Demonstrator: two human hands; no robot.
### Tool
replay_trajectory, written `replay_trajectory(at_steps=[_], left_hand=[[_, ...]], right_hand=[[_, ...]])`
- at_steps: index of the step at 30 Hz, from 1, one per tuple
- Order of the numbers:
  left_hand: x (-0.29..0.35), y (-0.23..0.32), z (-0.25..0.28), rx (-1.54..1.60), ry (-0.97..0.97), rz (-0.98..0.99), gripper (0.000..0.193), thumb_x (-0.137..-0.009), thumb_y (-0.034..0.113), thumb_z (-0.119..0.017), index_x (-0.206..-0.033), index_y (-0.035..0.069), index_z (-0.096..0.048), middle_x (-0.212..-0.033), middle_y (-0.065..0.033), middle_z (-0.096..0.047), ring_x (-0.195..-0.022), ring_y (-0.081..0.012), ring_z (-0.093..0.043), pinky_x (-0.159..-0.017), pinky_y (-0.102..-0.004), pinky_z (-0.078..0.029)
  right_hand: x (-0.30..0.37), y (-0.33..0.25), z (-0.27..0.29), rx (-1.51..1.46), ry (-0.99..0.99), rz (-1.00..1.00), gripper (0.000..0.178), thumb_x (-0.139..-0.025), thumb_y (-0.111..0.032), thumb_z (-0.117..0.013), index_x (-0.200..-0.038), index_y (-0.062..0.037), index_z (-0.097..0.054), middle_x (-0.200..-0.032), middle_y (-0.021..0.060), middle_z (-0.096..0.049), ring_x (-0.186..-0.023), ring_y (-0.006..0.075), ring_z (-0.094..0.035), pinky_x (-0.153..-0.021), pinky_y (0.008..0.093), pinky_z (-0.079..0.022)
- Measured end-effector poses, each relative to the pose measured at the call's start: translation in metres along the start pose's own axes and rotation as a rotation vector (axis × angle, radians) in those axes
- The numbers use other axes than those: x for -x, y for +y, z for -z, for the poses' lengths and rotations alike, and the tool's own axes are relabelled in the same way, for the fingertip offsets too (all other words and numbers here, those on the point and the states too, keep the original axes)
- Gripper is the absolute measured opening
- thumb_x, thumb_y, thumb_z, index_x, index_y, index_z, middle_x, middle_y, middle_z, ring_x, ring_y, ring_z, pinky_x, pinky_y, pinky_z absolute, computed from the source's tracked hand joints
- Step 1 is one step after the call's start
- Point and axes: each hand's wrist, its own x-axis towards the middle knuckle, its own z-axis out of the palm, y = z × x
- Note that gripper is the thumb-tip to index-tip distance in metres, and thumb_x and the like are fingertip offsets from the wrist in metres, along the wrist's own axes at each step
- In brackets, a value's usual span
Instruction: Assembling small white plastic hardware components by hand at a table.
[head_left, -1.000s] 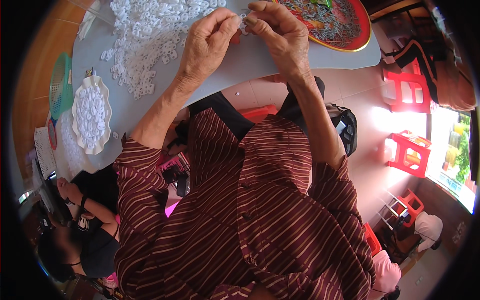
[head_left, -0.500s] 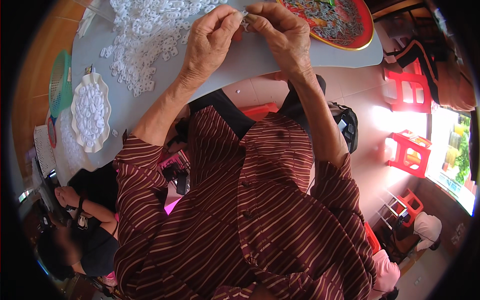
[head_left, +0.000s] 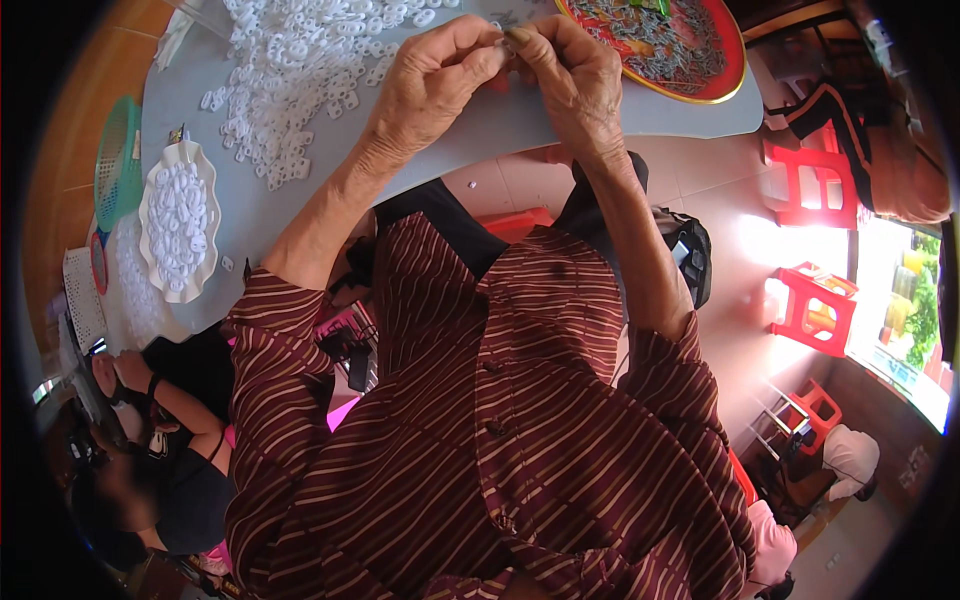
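Note:
Above the near edge of the grey table [head_left: 350, 135], my left hand [head_left: 432, 85] and my right hand [head_left: 580, 85] meet fingertip to fingertip. Both are closed in a pinch, thumbs against forefingers. Whatever lies between the tips is tiny and mostly covered, so I cannot make out its kind. To the left of my left hand spreads a heap of small white plastic pieces with holes [head_left: 275, 100]. Close by my right hand stands a round red tray [head_left: 733, 72] with a gold rim, strewn with many thin grey metal pins [head_left: 690, 62].
A scalloped white dish [head_left: 151, 215] filled with white oval pieces stands on the left, beside a green mesh basket [head_left: 117, 165]. Red plastic stools [head_left: 812, 310] stand on the floor at right. Another person [head_left: 175, 490] sits at the lower left.
My fingertips have drawn closer together and sunk slightly, the right thumb tip now angled over the left fingertips. The person at lower left has shifted their hands.

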Motion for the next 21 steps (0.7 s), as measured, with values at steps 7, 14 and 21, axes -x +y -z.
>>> replay_trajectory(at_steps=[7,14,21], left_hand=[[0.002,0.000,0.007,-0.026,0.011,0.032,0.018,-0.092,0.016,-0.053,-0.094,0.001,-0.062,-0.077,-0.0003,-0.060,-0.074,-0.0068,-0.055,-0.072,-0.0203,-0.044],[0.002,-0.005,0.006,-0.011,0.045,-0.022,0.014,-0.089,0.015,-0.056,-0.091,0.002,-0.062,-0.071,-0.0008,-0.062,-0.069,-0.0048,-0.055,-0.065,-0.0202,-0.045],[0.005,0.002,-0.003,0.179,0.057,0.101,0.017,-0.091,0.015,-0.054,-0.096,0.001,-0.061,-0.075,-0.0014,-0.061,-0.071,-0.0061,-0.054,-0.068,-0.0196,-0.044]], right_hand=[[-0.002,-0.008,0.002,-0.239,0.022,-0.048,0.026,-0.088,-0.027,-0.061,-0.084,-0.0005,-0.063,-0.066,0.0005,-0.060,-0.059,0.0053,-0.051,-0.056,0.0213,-0.043],[-0.001,-0.003,-0.001,-0.126,-0.007,0.001,0.020,-0.086,-0.021,-0.063,-0.086,-0.0009,-0.064,-0.067,0.0001,-0.060,-0.061,0.0045,-0.051,-0.057,0.0205,-0.043],[0.003,-0.011,0.000,-0.160,0.003,-0.113,0.017,-0.085,-0.016,-0.065,-0.084,0.0001,-0.064,-0.065,-0.0007,-0.058,-0.061,0.0042,-0.050,-0.056,0.0192,-0.042]])
